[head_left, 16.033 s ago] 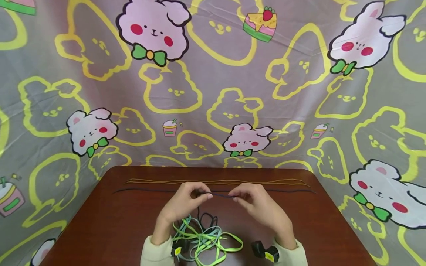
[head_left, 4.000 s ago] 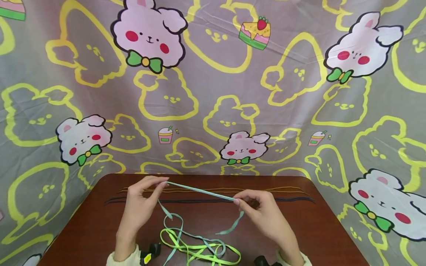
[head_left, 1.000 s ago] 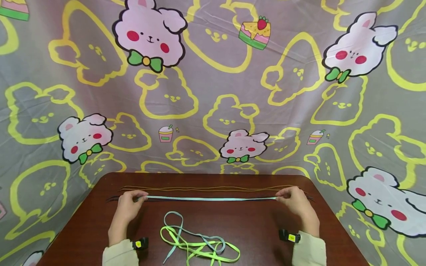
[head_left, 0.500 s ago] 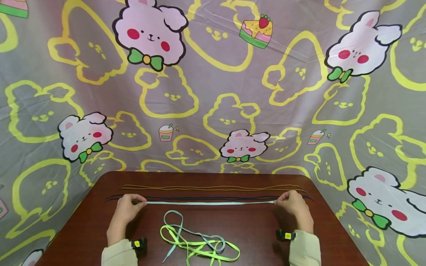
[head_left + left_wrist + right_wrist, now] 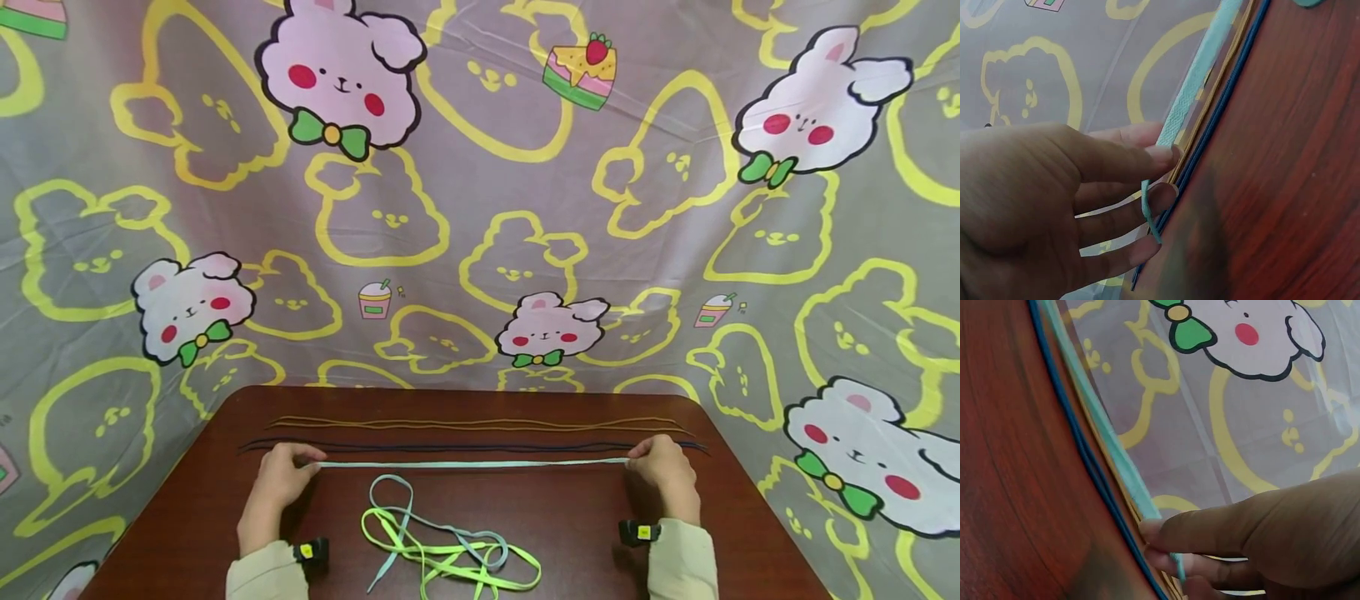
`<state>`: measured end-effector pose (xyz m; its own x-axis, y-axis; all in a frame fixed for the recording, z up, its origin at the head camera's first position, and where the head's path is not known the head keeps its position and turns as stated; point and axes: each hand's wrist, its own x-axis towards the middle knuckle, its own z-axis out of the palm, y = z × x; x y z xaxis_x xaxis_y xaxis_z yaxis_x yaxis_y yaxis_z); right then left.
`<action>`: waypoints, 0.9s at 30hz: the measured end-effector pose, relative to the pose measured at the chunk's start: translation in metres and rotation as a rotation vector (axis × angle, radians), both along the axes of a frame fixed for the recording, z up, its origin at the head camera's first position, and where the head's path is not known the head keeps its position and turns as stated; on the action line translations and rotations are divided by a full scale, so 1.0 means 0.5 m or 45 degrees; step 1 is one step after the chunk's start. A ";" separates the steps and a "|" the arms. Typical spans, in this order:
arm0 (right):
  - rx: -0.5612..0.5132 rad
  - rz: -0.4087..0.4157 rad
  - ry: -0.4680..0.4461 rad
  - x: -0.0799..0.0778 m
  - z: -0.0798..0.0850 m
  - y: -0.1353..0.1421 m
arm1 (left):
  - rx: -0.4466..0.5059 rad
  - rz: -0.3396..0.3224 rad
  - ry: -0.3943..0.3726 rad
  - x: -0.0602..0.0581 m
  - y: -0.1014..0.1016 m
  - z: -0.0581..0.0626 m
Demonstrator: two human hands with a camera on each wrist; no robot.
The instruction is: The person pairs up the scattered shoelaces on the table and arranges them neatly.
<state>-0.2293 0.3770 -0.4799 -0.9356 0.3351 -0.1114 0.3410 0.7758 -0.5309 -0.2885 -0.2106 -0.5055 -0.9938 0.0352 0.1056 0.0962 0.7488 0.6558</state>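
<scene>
A flat turquoise shoelace (image 5: 472, 465) is stretched nearly straight from side to side between both hands. My left hand (image 5: 279, 483) pinches it near one end between thumb and index finger. In the left wrist view, a short tail of the shoelace (image 5: 1146, 203) hangs below the pinch and the other fingers are loosely bent. My right hand (image 5: 667, 477) pinches the opposite end, and a short tip pokes out under those fingers in the right wrist view. Just beyond the stretched lace, dark blue laces (image 5: 480, 448) lie side by side on the table. Behind those lie brown laces (image 5: 487, 428).
A loose tangle with a neon yellow-green lace (image 5: 480, 573) and a pale blue lace (image 5: 395, 477) lies on the brown table (image 5: 195, 517), between the forearms. A printed curtain (image 5: 480, 183) rises behind the table and along its sides.
Sixteen seconds ago the hands held a dark blue lace; it now lies beside the other. The turquoise shoelace has left the tangle, been pulled straight, and lately moved nearer the person.
</scene>
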 end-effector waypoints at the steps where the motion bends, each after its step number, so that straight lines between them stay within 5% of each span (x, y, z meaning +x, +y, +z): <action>1: -0.002 -0.027 -0.001 0.001 0.000 0.000 | -0.003 0.007 -0.005 0.000 -0.001 -0.001; 12: -0.021 -0.125 -0.029 0.000 -0.013 0.005 | 0.021 0.173 -0.038 -0.001 -0.009 -0.013; 21: -0.003 -0.124 -0.031 -0.007 -0.033 0.012 | 0.018 0.169 -0.011 -0.008 -0.010 -0.035; 27: 0.007 -0.116 -0.032 -0.005 -0.022 0.009 | -0.030 0.175 -0.022 -0.005 -0.010 -0.018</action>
